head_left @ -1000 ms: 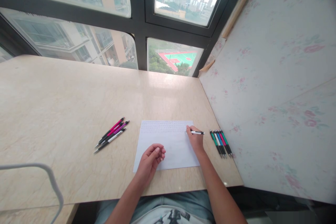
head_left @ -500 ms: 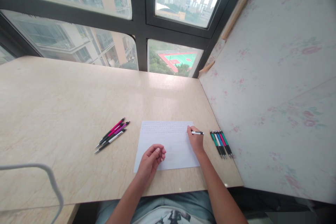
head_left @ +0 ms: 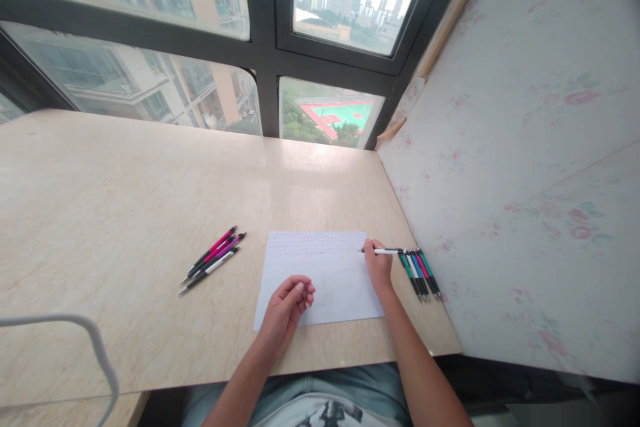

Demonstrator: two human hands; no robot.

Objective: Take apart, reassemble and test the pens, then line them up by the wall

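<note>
A sheet of white paper [head_left: 335, 287] lies on the stone-look ledge, with rows of small handwriting across its top. My right hand [head_left: 379, 267] is closed around a white ballpoint pen [head_left: 386, 251] with black parts. The pen lies nearly level, its tip pointing left over the paper's upper right edge; whether the tip touches cannot be made out. My left hand [head_left: 289, 303] rests on the lower left of the sheet, fingers curled in and thumb against them, with nothing visible in it.
Left of the paper lies a loose bunch of pens [head_left: 213, 261] in pink, purple and white. To the right, a row of coloured pens [head_left: 421, 275] sits near the papered wall [head_left: 525, 213]. A grey cable [head_left: 95, 337] curves at lower left; a window frame [head_left: 267, 53] stands behind.
My right hand has shifted slightly right with the pen, and more of the barrel and its tip now show. The left hand stays in place.
</note>
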